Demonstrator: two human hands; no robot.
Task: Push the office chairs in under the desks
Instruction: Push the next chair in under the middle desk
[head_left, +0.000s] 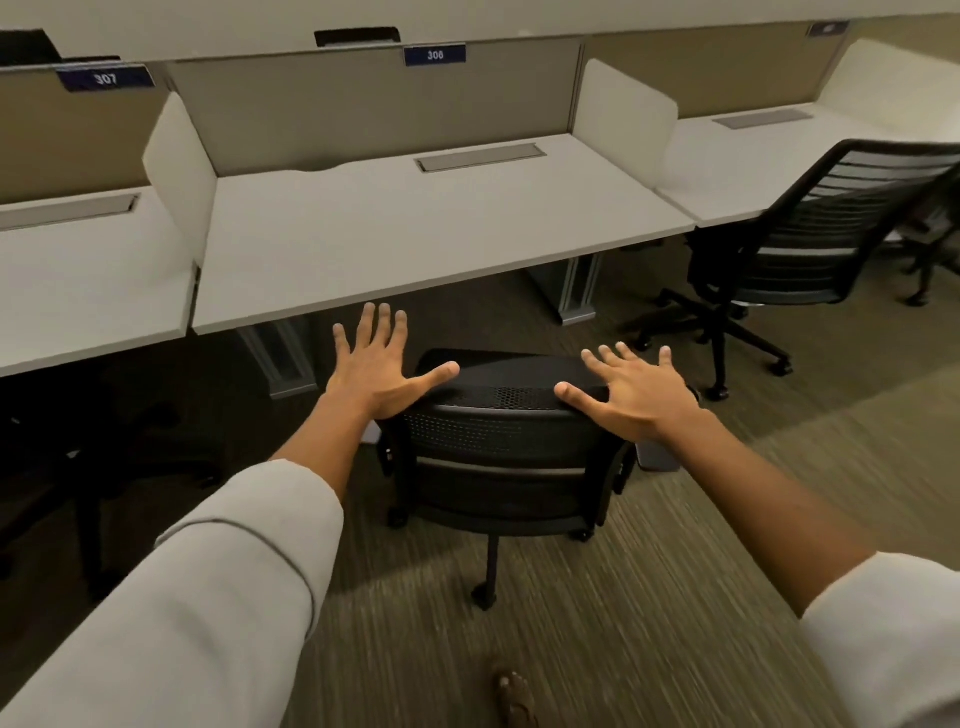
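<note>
Matt black perforated mesh chair back (511, 415), smooth matt pale desk top (415, 228), ribbed carpet (597, 623)

near chair (506, 441) stands before the middle desk (415, 234), its back toward the camera, seat outside the desk edge. left hand (376, 371) and right hand (631, 397) sit spread at the backrest's two top corners. second chair (810, 228) stands right, before the right desk (737, 161). left desk (78, 280) adjoins the middle one.
</note>
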